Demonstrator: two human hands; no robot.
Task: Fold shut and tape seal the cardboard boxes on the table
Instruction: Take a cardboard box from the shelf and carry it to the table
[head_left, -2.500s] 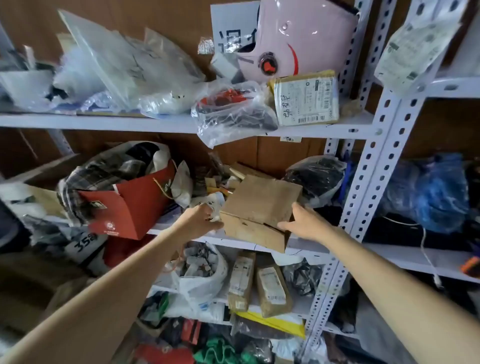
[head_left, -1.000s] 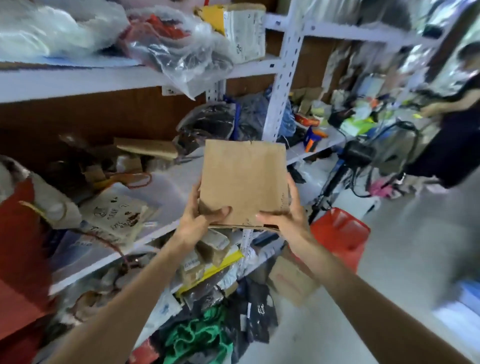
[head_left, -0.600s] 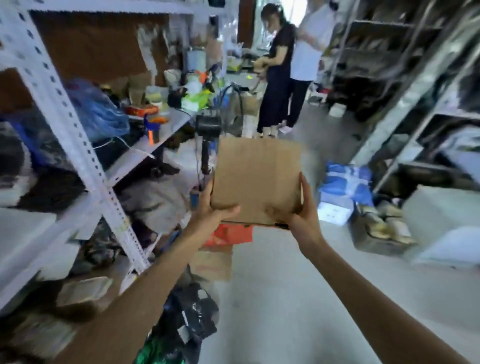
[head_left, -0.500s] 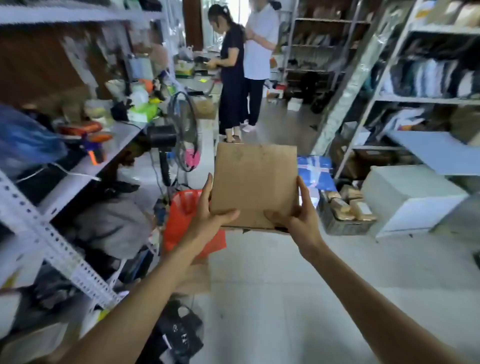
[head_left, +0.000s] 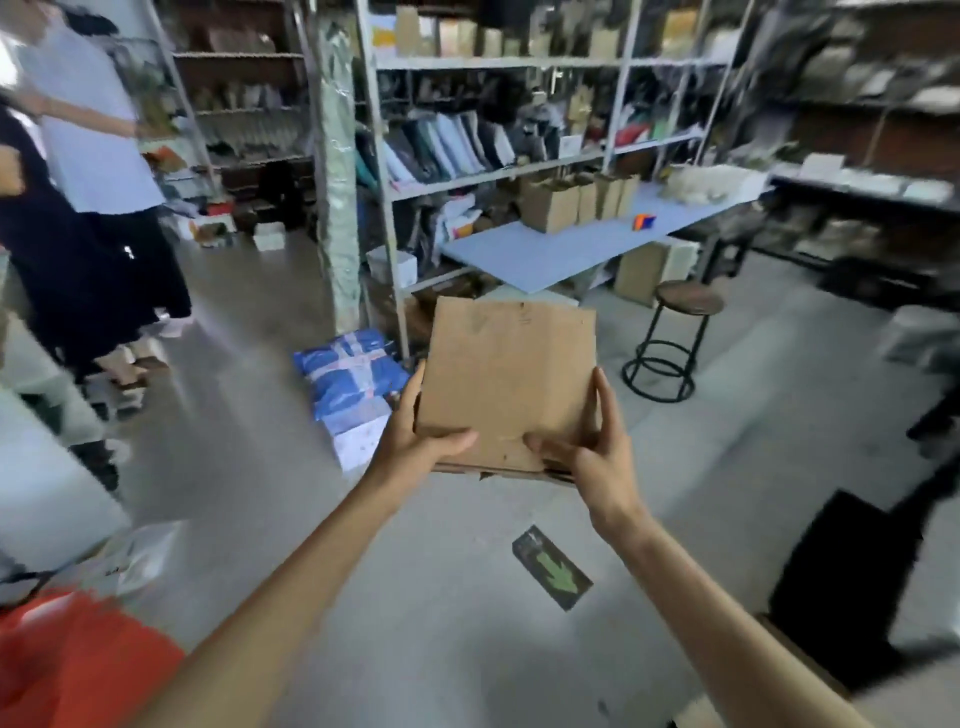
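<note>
Here, my left grip (head_left: 415, 441) and right grip (head_left: 597, 460) clamp the box (head_left: 509, 384) by its near corners; the worktop (head_left: 519, 254) lies at one o'clock, nearer my right.

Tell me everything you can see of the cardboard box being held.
The cardboard box is plain brown board, roughly square and seemingly flat, with small scuffs and ragged, layered edges on its near side. It is held in mid-air above the grey floor, broad face up and tilted toward the camera. The left hand grips its near left corner and the right hand its near right corner, thumbs on top. No tape shows on it.
</note>
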